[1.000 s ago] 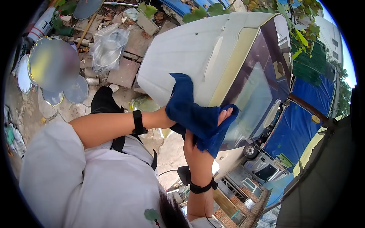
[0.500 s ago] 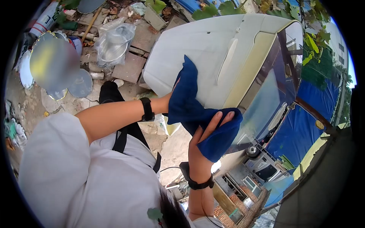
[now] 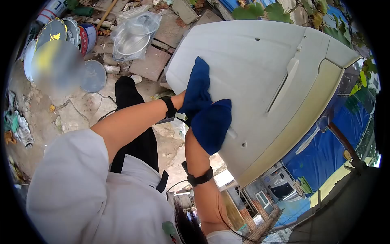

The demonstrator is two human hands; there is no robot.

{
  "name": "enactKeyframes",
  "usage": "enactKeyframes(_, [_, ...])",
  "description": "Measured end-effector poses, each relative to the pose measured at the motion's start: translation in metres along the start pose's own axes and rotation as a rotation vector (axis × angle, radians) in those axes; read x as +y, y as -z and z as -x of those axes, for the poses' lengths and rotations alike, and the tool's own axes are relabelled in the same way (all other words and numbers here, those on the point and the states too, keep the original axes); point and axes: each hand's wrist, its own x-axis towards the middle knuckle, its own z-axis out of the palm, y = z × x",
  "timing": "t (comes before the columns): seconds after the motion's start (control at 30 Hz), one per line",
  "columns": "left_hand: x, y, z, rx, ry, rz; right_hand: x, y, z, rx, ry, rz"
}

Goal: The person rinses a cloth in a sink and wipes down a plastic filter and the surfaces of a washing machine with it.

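A dark blue cloth [image 3: 212, 125] lies bunched against the pale panel [image 3: 252, 69]. My left hand [image 3: 179, 100] holds the cloth's upper part. Its fingers are hidden behind the fabric, and one end of the cloth points up the panel. The lower part of the cloth wraps over my right hand [image 3: 192, 137], and only skin near the wrist shows below it. The two hands are close together at the panel's near edge. Both wrists wear black bands.
Round lids and paint buckets [image 3: 90, 35] stand at the upper left, near metal bowls in clear plastic [image 3: 136, 36]. Broken paving and bricks [image 3: 150, 63] cover the ground. Vine leaves [image 3: 248, 11] overhang the panel. A blue tarp [image 3: 313, 152] and a truck [image 3: 280, 183] are beyond.
The view has shifted, showing more of the panel. My right hand has moved left and up, closer to my left hand. Its fingers, visible on the cloth before, are now covered.
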Motion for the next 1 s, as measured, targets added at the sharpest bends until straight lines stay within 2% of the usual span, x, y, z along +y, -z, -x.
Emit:
enactKeyframes(0.07, [-0.048,0.024,-0.019,0.026,0.07,0.176,-0.017,-0.027,-0.008,-0.039,0.046,0.02])
enactKeyframes(0.2, [-0.149,0.068,-0.059,0.05,0.048,0.446,-0.046,-0.084,-0.025,-0.094,0.117,0.089])
enactKeyframes(0.27, [-0.195,0.1,-0.087,-0.011,0.01,0.176,-0.057,-0.096,-0.038,-0.074,0.113,0.074])
enactKeyframes(0.4, [-0.257,0.135,-0.12,0.144,-0.062,0.153,-0.082,-0.139,-0.054,-0.088,0.05,-0.135])
enactKeyframes(0.57, [-0.301,0.175,-0.14,0.333,-0.088,-0.031,-0.117,-0.186,-0.065,-0.037,0.119,-0.282])
enactKeyframes(0.67, [-0.299,0.194,-0.148,0.416,-0.067,-0.3,-0.124,-0.202,-0.066,0.009,0.166,-0.383])
enactKeyframes(0.77, [-0.272,0.192,-0.14,0.434,-0.021,-0.612,-0.119,-0.196,-0.066,0.03,0.179,-0.449])
enactKeyframes(0.8, [-0.26,0.17,-0.132,0.545,-0.104,-0.478,-0.116,-0.185,-0.063,0.04,0.147,-0.434])
enactKeyframes(0.87, [-0.237,0.162,-0.113,0.381,-0.15,-0.652,-0.105,-0.147,-0.063,0.061,0.051,-0.37])
enactKeyframes(0.97, [-0.213,0.109,-0.11,0.647,-0.259,-0.424,-0.078,-0.094,-0.04,0.012,-0.031,-0.274])
enactKeyframes(1.0, [-0.185,0.094,-0.103,0.622,-0.293,-0.389,-0.07,-0.08,-0.033,0.008,-0.045,-0.249])
